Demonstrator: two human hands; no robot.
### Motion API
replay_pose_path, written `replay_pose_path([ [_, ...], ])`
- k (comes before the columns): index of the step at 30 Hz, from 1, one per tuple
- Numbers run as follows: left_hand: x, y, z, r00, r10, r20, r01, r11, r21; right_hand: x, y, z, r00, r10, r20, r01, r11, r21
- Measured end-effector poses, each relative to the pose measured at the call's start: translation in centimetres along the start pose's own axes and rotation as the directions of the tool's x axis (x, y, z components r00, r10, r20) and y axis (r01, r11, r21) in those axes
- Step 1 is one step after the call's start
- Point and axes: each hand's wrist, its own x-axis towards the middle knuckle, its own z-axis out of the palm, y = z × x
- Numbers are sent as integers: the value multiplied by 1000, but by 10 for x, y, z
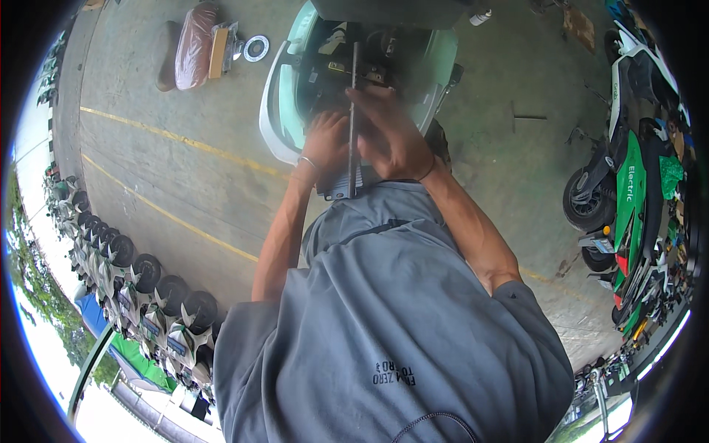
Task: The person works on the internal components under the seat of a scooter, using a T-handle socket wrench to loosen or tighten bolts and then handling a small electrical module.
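Note:
A pale green scooter body (pixel 295 40) stands in front of me, its dark inner bay (pixel 317 81) uncovered. Between my hands runs a long, narrow metal bar (pixel 353 166), pointing away from my lap. My left hand (pixel 325 142) is just left of the bar, fingers bent over the bay's near part; what they hold is hidden. My right hand (pixel 395 136) reaches across from the right with its fingers stretched out, the tip of one meeting the bar. A smudge blurs this area. A ridged grey part (pixel 341 184) lies by the bar's near end.
Far left on the floor are a plastic-wrapped seat (pixel 196 48), a cardboard box (pixel 218 53) and a round disc (pixel 256 49). A T-shaped tool (pixel 529 117) and a white bottle (pixel 480 17) lie to the right. A green scooter (pixel 629 192) stands at right; several scooters (pixel 151 310) line the left.

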Motion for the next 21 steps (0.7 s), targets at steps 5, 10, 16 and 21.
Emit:
replay_pose_path([
  [5, 2, 5, 7, 997, 69, -22, -69, 997, -26, -10, 18, 18, 993, -6, 119, -7, 994, 112],
  [10, 15, 27, 11, 896, -298, 329, 349, 931, -109, -12, 26, 23, 867, 379, 323, -478, 453, 752],
  [16, 18, 34, 7, 994, -111, 19, 111, 993, 44, 15, 7, 27, 841, 467, 273, -498, 473, 727],
  [21, 28, 64, -20, 992, -126, -1, 125, 984, -127, -12, 11, 23, 984, 179, 7, -157, 845, 511],
])
